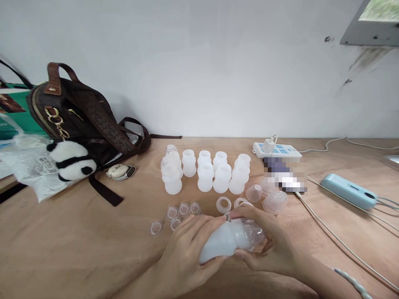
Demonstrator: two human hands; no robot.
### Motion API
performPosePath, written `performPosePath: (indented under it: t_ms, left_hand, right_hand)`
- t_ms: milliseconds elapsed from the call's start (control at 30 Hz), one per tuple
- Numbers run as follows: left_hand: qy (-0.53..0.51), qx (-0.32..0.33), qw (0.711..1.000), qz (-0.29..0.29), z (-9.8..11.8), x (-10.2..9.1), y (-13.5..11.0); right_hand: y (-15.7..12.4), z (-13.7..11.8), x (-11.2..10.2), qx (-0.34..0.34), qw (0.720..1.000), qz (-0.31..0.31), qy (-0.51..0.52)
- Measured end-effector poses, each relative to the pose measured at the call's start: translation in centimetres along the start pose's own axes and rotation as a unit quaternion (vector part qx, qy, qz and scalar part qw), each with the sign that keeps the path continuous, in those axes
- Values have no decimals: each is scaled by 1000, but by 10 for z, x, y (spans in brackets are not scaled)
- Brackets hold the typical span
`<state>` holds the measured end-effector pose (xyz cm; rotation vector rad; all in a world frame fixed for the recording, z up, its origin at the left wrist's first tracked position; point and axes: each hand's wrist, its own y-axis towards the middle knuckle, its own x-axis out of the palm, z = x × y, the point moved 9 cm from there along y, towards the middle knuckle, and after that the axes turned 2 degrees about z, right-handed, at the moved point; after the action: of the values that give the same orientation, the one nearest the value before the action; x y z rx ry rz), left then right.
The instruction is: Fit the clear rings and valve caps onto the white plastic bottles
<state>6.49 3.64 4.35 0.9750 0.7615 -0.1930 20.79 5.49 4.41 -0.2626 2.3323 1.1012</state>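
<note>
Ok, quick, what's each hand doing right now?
Left hand: closed around the body of the white bottle.
Right hand: closed around the same bottle's capped end, at the clear cap.

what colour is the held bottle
The bottle is milky white, its cap clear; best seen in the head view.

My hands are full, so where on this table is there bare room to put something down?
The largest bare patch is front left on the wooden table, between the backpack strap and your left hand. A smaller one lies between that strap and the capped bottles. Crowded: the middle, with open bottles, rings, clear teats and clear caps.
</note>
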Motion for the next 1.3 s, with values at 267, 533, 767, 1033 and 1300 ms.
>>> performPosePath:
  t_ms: [267, 533, 767, 1033, 1300]
  left_hand:
    - [74, -26, 996, 31, -12, -13, -2]
    - [-43, -203, 961, 183, -57, -60, 17]
    - [82, -284, 953, 68, -89, -42, 22]
    - [123, -246, 962, 6, -98, -21, 17]
    - [360, -118, 925, 12, -73, -28, 32]
  right_hand:
    - [-2, 5, -3, -5, 997, -6, 79]
    - [1, 17, -15, 22, 995, 35, 94]
    - [6, 13, -9, 8, 998, 20, 63]
    - [3, 17, -8, 18, 998, 23, 58]
    - [5, 15, -9, 24, 998, 19, 48]
